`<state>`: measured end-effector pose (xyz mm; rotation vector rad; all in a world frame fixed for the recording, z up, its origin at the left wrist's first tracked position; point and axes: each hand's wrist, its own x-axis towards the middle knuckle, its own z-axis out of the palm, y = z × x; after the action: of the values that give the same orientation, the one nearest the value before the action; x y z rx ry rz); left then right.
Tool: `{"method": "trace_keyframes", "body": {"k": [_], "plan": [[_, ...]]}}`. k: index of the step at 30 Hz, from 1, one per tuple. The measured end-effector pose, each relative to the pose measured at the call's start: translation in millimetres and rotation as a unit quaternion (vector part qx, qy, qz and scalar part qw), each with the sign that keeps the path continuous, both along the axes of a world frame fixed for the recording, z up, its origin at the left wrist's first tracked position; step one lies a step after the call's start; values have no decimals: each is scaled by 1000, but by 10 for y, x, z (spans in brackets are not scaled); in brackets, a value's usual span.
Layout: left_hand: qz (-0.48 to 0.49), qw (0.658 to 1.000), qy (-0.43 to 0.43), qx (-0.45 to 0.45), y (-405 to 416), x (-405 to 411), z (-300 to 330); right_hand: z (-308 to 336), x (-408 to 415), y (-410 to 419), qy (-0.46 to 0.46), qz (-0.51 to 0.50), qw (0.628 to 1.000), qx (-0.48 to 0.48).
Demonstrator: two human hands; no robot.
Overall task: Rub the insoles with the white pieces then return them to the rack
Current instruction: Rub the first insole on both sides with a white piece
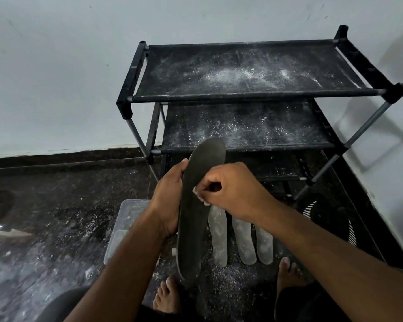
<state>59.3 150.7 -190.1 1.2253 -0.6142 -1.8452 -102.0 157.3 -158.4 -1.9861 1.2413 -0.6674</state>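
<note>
The left hand (170,194) is gripping the dark insole (197,205) upright. The right hand (233,187) is pinching a white piece (199,194) against its face, before the rack (249,96).

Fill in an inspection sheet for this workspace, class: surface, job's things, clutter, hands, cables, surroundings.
Surface: dark floor strewn with white crumbs.
Job's things: dark insole held upright; white piece against it; three pale insoles on the floor; dusty black rack, shelves bare.
Clutter: clear plastic box beside the left arm.
Hands: left hand grips the dark insole; right hand pinches the white piece.
Cables: nothing seen.
Surroundings: pale wall behind.
</note>
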Motion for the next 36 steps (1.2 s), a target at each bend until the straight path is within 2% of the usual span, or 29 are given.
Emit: {"method": "trace_keyframes", "body": {"k": [4,8,10,12,14,17,19,21,24,26,29,33,36], "plan": [[16,1000,23,5,-15,-23,7,-26,-7,-59,28,-68,994,-83],[19,1000,-9,14,-15,10,-7,25,65,91,-23,33,999,7],[20,1000,-1,11,-22,7,-10,22,33,44,-27,12,1000,-2],[15,1000,24,12,-27,-11,-11,-5,1,-29,3,-50,997,-59],[12,999,38,9,-39,-22,-31,-2,13,-26,21,-63,994,-83],[16,1000,-5,12,-34,5,-28,41,68,99,-12,32,999,6],[26,1000,-7,11,-34,29,-37,65,56,103,-21,56,998,28],[28,1000,9,6,-37,26,-28,50,14,25,6,6,1000,-21],[15,1000,24,-1,-51,3,-30,34,-11,-42,95,-45,989,-108],[5,1000,4,-8,-48,6,-52,37,32,28,93,5,993,-69],[13,999,-28,-12,-44,36,-60,67,31,67,27,38,999,9],[39,999,-2,-7,-39,5,-19,37,-44,-48,97,-46,989,-98],[13,1000,-6,-4,-19,-10,0,29,38,42,93,23,992,-78]]}}
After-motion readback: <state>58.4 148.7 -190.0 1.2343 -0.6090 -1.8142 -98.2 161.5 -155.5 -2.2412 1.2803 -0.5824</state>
